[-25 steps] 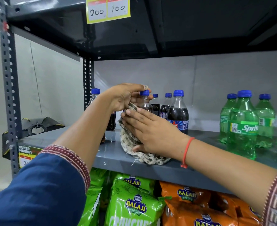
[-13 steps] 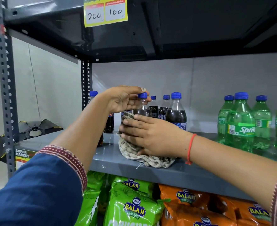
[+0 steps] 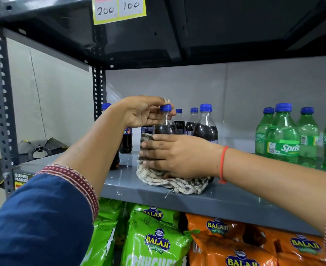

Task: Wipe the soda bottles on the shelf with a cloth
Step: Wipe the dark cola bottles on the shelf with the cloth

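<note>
A dark cola bottle [image 3: 165,125] with a blue cap stands upright near the front of the grey shelf [image 3: 225,202]. My left hand [image 3: 143,112] grips its neck and cap from the left. My right hand [image 3: 177,156] presses a checked beige cloth [image 3: 177,184] around the bottle's lower body; the cloth's loose end lies bunched on the shelf. Several more cola bottles [image 3: 206,123] stand just behind, and one [image 3: 126,140] is partly hidden by my left forearm.
Green Sprite bottles [image 3: 283,139] stand in a group at the right of the same shelf. An upper shelf with a yellow price tag [image 3: 119,8] hangs overhead. Green and orange snack bags [image 3: 156,242] fill the shelf below. A slotted upright post [image 3: 2,104] is at left.
My right hand and the cloth have slid down the cola bottle from its neck to its lower body. My left hand stays on the cap.
</note>
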`<state>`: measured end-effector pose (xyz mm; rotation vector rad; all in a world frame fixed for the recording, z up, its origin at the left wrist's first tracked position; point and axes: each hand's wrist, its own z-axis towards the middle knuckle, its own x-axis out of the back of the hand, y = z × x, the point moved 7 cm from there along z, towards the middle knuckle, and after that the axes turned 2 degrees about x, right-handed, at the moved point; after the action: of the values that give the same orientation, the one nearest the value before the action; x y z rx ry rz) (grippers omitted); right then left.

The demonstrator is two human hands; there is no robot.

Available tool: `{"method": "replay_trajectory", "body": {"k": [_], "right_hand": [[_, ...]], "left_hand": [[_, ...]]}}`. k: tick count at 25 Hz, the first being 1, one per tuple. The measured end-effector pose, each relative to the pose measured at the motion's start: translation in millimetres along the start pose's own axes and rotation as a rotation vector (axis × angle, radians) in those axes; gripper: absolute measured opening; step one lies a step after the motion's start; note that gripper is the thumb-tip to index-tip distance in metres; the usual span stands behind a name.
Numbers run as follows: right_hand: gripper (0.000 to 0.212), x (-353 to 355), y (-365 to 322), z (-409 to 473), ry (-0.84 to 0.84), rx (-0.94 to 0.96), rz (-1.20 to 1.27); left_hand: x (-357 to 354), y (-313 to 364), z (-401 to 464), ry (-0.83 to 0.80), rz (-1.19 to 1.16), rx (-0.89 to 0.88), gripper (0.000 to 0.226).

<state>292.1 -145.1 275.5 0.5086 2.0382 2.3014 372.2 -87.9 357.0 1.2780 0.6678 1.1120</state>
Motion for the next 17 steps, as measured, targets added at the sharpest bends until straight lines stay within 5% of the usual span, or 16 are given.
{"method": "replay_trajectory", "body": {"k": [10, 17], "right_hand": [[0.019, 13.0, -8.6, -9.1, 0.178, -0.123, 0.213], [0.025, 45.4, -10.5, -37.8, 0.263, -0.214, 0.348]], "left_hand": [[2.9, -0.9, 2.2, 0.016, -0.002, -0.007, 0.017], [6.7, 24.5, -6.4, 0.151, 0.123, -0.108, 0.018]]}}
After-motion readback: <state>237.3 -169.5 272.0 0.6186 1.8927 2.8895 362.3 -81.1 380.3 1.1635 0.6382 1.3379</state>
